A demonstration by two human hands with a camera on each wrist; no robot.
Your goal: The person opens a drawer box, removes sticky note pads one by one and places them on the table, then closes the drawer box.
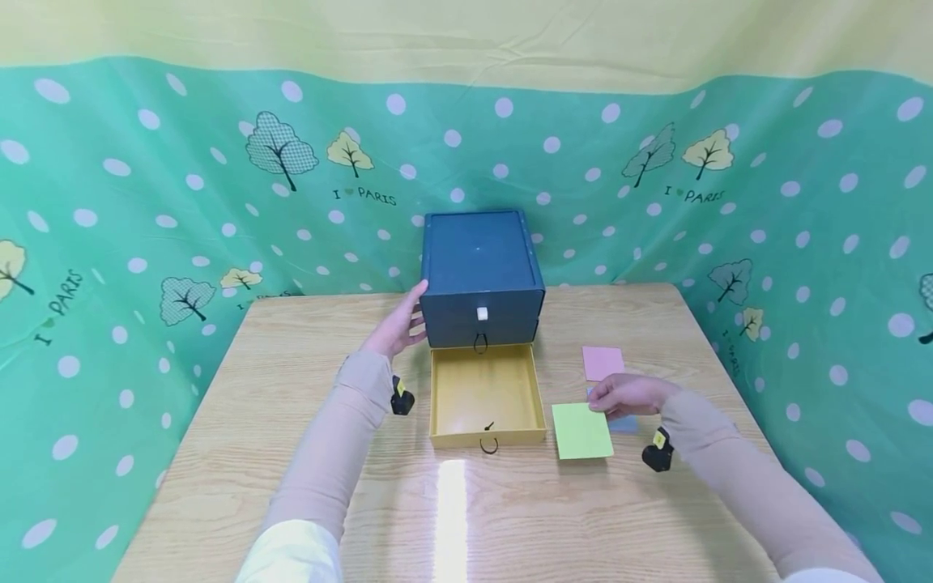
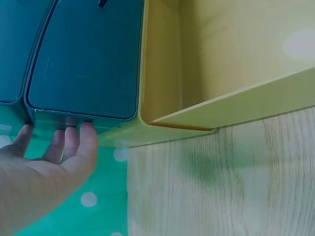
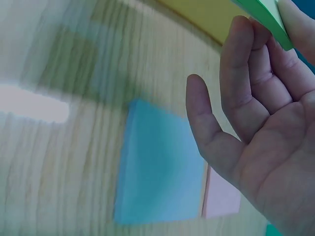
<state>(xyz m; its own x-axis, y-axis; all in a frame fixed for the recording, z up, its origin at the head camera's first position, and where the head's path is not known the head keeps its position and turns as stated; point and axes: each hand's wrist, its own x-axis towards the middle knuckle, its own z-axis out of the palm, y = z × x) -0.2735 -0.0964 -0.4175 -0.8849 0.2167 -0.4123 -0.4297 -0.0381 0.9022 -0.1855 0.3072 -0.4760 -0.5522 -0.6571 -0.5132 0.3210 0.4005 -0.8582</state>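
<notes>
My right hand (image 1: 628, 394) pinches a pad of green sticky notes (image 1: 583, 431) by its corner, between thumb and fingers. The pad is held above the table, right of a pulled-out yellow drawer (image 1: 435, 405). In the right wrist view only the edge of the green pad (image 3: 268, 19) shows. Below that hand lie a blue sticky-note pad (image 3: 160, 167) and a pink one (image 3: 221, 194). With extended fingers, my left hand (image 1: 397, 328) touches the left side of a dark blue drawer cabinet (image 1: 481, 259); its fingertips meet the side wall in the left wrist view.
The wooden table (image 1: 291, 453) carries the cabinet near its back edge. A small white knob (image 1: 482, 313) sits on the cabinet's upper front. Dark loop pulls hang on the drawer fronts. A green dotted curtain (image 1: 182, 186) encloses the table's back and sides.
</notes>
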